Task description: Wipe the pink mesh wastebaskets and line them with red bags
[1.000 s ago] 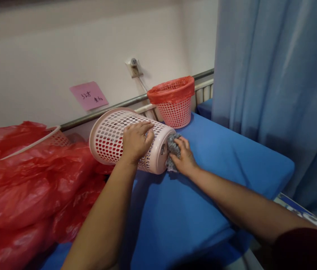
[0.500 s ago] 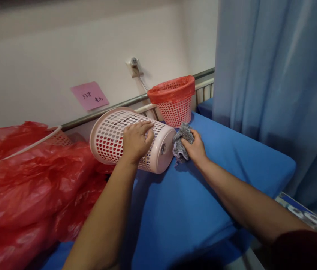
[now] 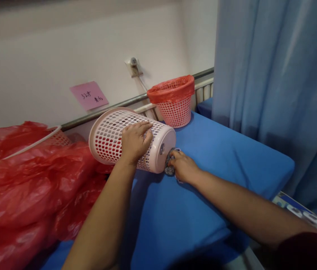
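A pale pink perforated wastebasket (image 3: 110,131) lies on its side on the blue-covered bed, its solid base turned to the right. My left hand (image 3: 136,141) rests on top of its side, fingers stretched out over the holes. In my right hand (image 3: 185,166) is a crumpled grey cloth (image 3: 170,165), pressed against the lower part of the basket's base. My fingers cover much of the cloth. Just behind stands another pink wastebasket (image 3: 175,112), upright, with a red plastic bag (image 3: 172,90) folded over its rim.
Red plastic bags (image 3: 35,187) are heaped at the left, around another basket with a pale rim (image 3: 54,131). A bed rail (image 3: 141,98) runs along the wall, below a pink paper note (image 3: 89,95) and a plugged socket (image 3: 134,67). A blue curtain (image 3: 268,75) hangs at the right.
My right hand has moved down and slightly left with the cloth, from the base's right edge to its lower part. My left hand and the basket have hardly moved.
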Motion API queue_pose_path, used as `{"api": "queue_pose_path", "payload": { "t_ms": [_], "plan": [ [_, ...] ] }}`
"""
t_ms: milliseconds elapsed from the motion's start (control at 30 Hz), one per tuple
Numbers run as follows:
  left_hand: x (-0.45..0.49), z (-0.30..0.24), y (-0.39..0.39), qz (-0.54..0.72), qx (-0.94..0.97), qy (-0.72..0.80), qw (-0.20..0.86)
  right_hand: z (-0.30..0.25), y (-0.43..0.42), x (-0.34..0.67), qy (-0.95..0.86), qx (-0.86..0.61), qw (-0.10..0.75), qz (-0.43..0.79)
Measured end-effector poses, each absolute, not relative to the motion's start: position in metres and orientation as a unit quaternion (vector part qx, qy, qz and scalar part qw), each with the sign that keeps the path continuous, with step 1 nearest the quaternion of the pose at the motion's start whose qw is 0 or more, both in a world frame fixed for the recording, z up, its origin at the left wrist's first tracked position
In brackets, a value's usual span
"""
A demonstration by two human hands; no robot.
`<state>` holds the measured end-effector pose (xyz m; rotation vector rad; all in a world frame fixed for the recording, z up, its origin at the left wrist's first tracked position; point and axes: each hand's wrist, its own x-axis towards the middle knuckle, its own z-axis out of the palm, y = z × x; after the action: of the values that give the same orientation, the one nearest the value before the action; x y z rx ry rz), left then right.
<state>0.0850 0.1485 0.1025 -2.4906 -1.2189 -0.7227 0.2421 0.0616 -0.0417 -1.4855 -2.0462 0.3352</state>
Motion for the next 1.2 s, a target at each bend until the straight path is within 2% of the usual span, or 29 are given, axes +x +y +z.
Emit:
{"api": "queue_pose_path", "payload": {
  "t_ms": [67, 167, 267, 333, 467, 567, 667, 767, 1033, 1200],
  "plan": [
    [0.084, 0.102, 0.147, -0.254, -0.86, -0.42, 0.138, -0.046, 0.075, 0.247, -0.717, -0.6, 0.333, 0.125],
    [0.083, 0.102, 0.145, -0.256, -0.86, -0.421, 0.135, -0.046, 0.089, 0.257, -0.622, -0.624, 0.458, 0.12],
    [0.084, 0.103, 0.144, -0.253, -0.86, -0.424, 0.129, -0.037, 0.089, 0.264, -0.56, -0.585, 0.583, 0.065],
    [0.085, 0.104, 0.143, -0.25, -0.86, -0.425, 0.128, -0.03, 0.085, 0.26, -0.573, -0.532, 0.622, 0.026],
    [0.087, 0.105, 0.145, -0.246, -0.859, -0.431, 0.129, -0.03, 0.084, 0.245, -0.648, -0.487, 0.585, 0.03],
    [0.088, 0.105, 0.147, -0.245, -0.856, -0.433, 0.138, -0.043, 0.094, 0.239, -0.602, -0.569, 0.55, 0.11],
    [0.089, 0.104, 0.149, -0.246, -0.856, -0.431, 0.144, -0.053, 0.1, 0.24, -0.572, -0.647, 0.453, 0.221],
    [0.09, 0.104, 0.15, -0.247, -0.857, -0.429, 0.143, -0.057, 0.092, 0.237, -0.587, -0.656, 0.405, 0.249],
    [0.088, 0.104, 0.15, -0.246, -0.859, -0.424, 0.147, -0.06, 0.093, 0.232, -0.53, -0.621, 0.497, 0.293],
    [0.087, 0.103, 0.148, -0.244, -0.86, -0.423, 0.147, -0.036, 0.111, 0.254, -0.52, -0.587, 0.6, 0.159]
  ]
}}
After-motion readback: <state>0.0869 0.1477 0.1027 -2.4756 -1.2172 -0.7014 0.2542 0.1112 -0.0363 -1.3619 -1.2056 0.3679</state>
